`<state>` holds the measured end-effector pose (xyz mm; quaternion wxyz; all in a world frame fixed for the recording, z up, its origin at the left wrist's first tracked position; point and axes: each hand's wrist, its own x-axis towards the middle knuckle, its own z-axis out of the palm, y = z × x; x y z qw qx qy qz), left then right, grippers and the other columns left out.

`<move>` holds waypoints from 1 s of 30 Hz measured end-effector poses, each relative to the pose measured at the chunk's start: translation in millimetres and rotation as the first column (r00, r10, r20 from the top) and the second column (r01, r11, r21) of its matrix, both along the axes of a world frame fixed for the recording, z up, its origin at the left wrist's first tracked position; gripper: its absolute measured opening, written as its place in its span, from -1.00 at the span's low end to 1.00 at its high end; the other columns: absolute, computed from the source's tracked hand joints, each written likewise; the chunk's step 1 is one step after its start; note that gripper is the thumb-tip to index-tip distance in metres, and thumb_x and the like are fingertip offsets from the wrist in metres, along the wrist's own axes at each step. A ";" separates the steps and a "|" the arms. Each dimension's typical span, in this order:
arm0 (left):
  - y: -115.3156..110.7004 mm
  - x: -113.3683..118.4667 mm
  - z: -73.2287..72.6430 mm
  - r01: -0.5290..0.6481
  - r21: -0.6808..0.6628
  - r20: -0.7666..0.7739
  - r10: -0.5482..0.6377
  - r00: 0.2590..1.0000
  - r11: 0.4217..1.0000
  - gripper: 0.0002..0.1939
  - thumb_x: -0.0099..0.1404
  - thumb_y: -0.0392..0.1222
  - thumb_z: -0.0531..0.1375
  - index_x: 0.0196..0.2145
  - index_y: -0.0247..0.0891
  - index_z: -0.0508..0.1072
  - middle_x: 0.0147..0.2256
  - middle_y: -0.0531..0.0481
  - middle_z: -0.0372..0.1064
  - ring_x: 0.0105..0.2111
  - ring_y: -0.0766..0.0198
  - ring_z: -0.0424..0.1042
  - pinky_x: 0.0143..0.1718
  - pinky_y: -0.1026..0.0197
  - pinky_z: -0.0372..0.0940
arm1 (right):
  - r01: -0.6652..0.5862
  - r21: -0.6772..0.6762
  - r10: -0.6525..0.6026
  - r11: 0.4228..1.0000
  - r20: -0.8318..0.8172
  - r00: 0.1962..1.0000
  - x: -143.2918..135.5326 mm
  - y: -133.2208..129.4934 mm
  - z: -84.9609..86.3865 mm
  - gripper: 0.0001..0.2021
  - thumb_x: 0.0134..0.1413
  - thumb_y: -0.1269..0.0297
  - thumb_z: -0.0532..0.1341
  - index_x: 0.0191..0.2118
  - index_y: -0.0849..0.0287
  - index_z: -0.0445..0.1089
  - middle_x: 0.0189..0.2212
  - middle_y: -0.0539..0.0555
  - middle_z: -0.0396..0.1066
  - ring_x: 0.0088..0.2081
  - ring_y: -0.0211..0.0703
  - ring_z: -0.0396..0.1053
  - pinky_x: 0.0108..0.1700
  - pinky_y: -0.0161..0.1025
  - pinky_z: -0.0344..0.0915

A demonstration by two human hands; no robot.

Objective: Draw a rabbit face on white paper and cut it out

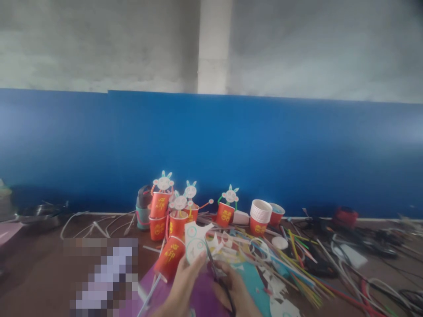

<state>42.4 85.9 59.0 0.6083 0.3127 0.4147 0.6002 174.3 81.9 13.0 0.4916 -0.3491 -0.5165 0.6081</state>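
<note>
My left hand (183, 286) holds a white paper sheet (194, 242) with a printed teal circle, pinched at its lower edge. My right hand (236, 293) grips dark scissors (214, 268), whose blades point up into the paper. Just left of the paper a red paper cup (169, 258) lies tilted on a purple sheet (201, 299). Behind stand several red cups topped with rabbit-face cutouts (163, 182).
A stack of red cups with white insides (260, 215) stands to the right. Coloured straws (297, 268) and paper scraps litter the brown table (42, 268). Cables and a red object (345, 216) lie far right. A blue panel (211, 149) backs the table. Metal items (39, 213) sit far left.
</note>
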 end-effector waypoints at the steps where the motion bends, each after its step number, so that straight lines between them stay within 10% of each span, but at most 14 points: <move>1: -1.6 0.9 -0.1 0.000 0.003 0.002 0.000 1.000 1.000 -0.51 -0.12 0.11 0.42 -0.33 -0.33 0.54 -0.44 -0.09 0.52 -0.44 0.18 0.47 -0.41 0.24 0.31 | 0.000 -0.018 0.000 1.000 -0.013 1.000 -1.5 -1.3 0.8 -0.42 -0.24 -0.10 0.40 -0.10 0.15 0.38 -0.71 -0.12 0.27 -0.68 -0.33 0.13 -0.59 -0.35 0.06; 18: -7.5 2.4 4.7 0.138 0.027 0.074 -0.140 0.987 0.990 -0.43 -0.12 0.05 0.44 -0.18 -0.35 0.55 -0.17 -0.25 0.54 -0.01 -0.13 0.41 -0.02 0.06 0.29 | 0.086 -0.027 -0.087 0.996 -0.043 0.995 -7.0 -9.0 13.1 -0.38 -0.22 -0.07 0.41 -0.06 0.17 0.30 -0.67 -0.13 0.31 -0.67 -0.40 0.11 -0.60 -0.42 -0.01; 30: -10.3 0.0 14.9 0.071 0.007 -0.060 -0.070 0.996 0.997 -0.41 -0.17 0.09 0.44 -0.22 -0.32 0.56 -0.25 -0.21 0.56 -0.22 -0.05 0.51 -0.18 0.11 0.35 | 0.075 -0.002 -0.075 0.997 0.005 0.997 -3.8 -1.3 1.3 -0.37 -0.23 -0.15 0.37 -0.11 0.19 0.29 -0.72 -0.15 0.23 -0.71 -0.40 0.05 -0.63 -0.41 -0.04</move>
